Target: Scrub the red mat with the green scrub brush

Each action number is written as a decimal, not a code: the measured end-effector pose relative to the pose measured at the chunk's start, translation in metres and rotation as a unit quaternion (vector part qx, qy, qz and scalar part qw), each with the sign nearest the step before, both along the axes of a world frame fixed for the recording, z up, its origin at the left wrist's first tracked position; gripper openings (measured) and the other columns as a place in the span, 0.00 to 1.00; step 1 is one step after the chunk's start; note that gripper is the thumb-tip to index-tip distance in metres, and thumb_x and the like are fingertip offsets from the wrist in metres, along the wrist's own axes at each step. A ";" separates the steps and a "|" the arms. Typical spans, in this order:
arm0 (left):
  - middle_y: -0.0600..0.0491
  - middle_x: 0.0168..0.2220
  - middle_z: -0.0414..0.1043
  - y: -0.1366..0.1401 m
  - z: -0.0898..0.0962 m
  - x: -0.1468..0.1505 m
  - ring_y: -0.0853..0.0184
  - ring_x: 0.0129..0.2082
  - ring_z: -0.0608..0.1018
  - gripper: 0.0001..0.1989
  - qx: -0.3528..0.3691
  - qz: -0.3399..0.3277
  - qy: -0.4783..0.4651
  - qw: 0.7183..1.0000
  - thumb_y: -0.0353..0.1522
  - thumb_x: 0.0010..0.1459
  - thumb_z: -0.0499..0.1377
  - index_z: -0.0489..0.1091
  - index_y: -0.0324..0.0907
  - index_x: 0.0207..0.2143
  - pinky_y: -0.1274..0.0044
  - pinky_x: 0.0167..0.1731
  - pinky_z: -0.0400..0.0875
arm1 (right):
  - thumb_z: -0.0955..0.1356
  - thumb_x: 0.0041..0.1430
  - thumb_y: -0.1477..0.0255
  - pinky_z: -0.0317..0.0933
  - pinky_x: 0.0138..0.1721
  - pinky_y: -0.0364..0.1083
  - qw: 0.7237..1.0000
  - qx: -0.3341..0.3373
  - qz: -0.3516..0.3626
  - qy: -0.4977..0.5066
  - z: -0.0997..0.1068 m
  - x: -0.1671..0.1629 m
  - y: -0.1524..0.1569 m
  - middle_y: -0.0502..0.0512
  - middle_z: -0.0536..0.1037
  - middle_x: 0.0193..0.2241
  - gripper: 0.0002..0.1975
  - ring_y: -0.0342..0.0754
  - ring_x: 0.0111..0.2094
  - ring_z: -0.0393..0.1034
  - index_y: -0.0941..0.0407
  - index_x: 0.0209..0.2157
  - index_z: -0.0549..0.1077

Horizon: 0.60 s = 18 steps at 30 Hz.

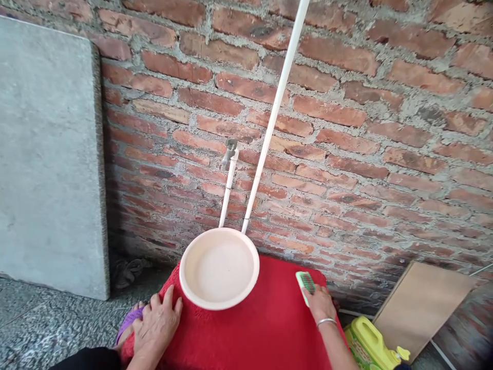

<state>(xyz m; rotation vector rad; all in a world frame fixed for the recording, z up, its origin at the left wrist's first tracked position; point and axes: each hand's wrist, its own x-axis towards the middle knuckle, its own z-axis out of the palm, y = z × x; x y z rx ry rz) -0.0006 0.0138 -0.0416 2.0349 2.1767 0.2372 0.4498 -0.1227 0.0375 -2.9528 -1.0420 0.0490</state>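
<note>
Basin [188, 270] pale pink; cloth [246, 334] red; brush [300, 281] mint green (bristles [308, 281] darker); jug [364, 334] yellow; bricks [329, 109] mottled red.

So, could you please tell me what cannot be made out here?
In the head view:
Pale-green oblong brush: near end, covered by the right hand.
Purple perforated sandal: partly hidden behind the left hand.
Tall white pipe: top, cut off by the upper edge.
Yellow plastic jug: bottom, cut off by the lower edge.
</note>
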 end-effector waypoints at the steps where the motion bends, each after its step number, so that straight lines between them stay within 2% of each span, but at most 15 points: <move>1: 0.41 0.53 0.67 -0.001 0.002 0.001 0.46 0.54 0.72 0.27 -0.002 0.001 0.000 1.000 0.42 0.70 0.42 0.63 0.46 0.66 0.55 0.51 0.64 | 0.60 0.68 0.59 0.65 0.52 0.53 1.000 -0.005 -0.024 -0.003 0.004 0.015 -0.012 0.69 0.77 0.50 0.22 0.59 0.51 0.75 0.58 0.50 0.75; 4: 0.41 0.54 0.67 -0.001 0.005 0.001 0.46 0.54 0.72 0.27 -0.007 0.000 -0.006 1.000 0.41 0.70 0.41 0.63 0.46 0.65 0.54 0.51 0.63 | 0.58 0.69 0.60 0.66 0.49 0.54 0.997 -0.011 -0.071 -0.012 0.015 0.038 -0.034 0.73 0.78 0.47 0.22 0.62 0.48 0.77 0.58 0.47 0.76; 6: 0.41 0.54 0.66 -0.001 0.005 0.001 0.46 0.55 0.71 0.27 -0.012 0.000 -0.016 1.000 0.42 0.70 0.41 0.63 0.45 0.65 0.53 0.52 0.63 | 0.57 0.69 0.60 0.67 0.49 0.54 0.998 -0.004 -0.065 -0.013 0.017 0.034 -0.028 0.74 0.77 0.46 0.23 0.62 0.48 0.77 0.59 0.47 0.76; 9: 0.40 0.54 0.67 0.000 0.004 0.000 0.45 0.55 0.71 0.28 -0.010 0.000 -0.029 1.000 0.42 0.69 0.41 0.64 0.45 0.65 0.52 0.51 0.63 | 0.59 0.69 0.59 0.66 0.50 0.51 1.000 0.020 0.001 -0.003 0.010 0.000 0.011 0.70 0.77 0.49 0.22 0.58 0.50 0.75 0.59 0.50 0.75; 13: 0.40 0.53 0.68 0.001 0.002 -0.003 0.46 0.52 0.72 0.27 0.004 0.006 -0.031 0.999 0.42 0.68 0.44 0.66 0.45 0.63 0.51 0.51 0.63 | 0.63 0.66 0.58 0.65 0.50 0.48 0.992 0.052 0.116 0.021 -0.008 -0.071 0.078 0.62 0.75 0.52 0.19 0.54 0.52 0.72 0.54 0.50 0.74; 15: 0.40 0.53 0.68 0.001 0.001 -0.004 0.46 0.51 0.73 0.27 0.007 0.005 -0.029 1.000 0.42 0.68 0.45 0.66 0.45 0.63 0.51 0.51 0.64 | 0.65 0.65 0.58 0.63 0.51 0.47 0.985 0.062 0.161 0.032 -0.015 -0.100 0.100 0.60 0.75 0.52 0.18 0.53 0.54 0.70 0.53 0.49 0.75; 18: 0.40 0.53 0.68 0.001 0.002 -0.006 0.46 0.50 0.74 0.28 -0.002 0.005 -0.022 1.000 0.43 0.68 0.42 0.67 0.45 0.62 0.52 0.51 0.64 | 0.66 0.64 0.58 0.62 0.53 0.47 0.980 0.063 0.186 0.039 -0.021 -0.111 0.114 0.59 0.75 0.52 0.18 0.53 0.55 0.69 0.53 0.49 0.75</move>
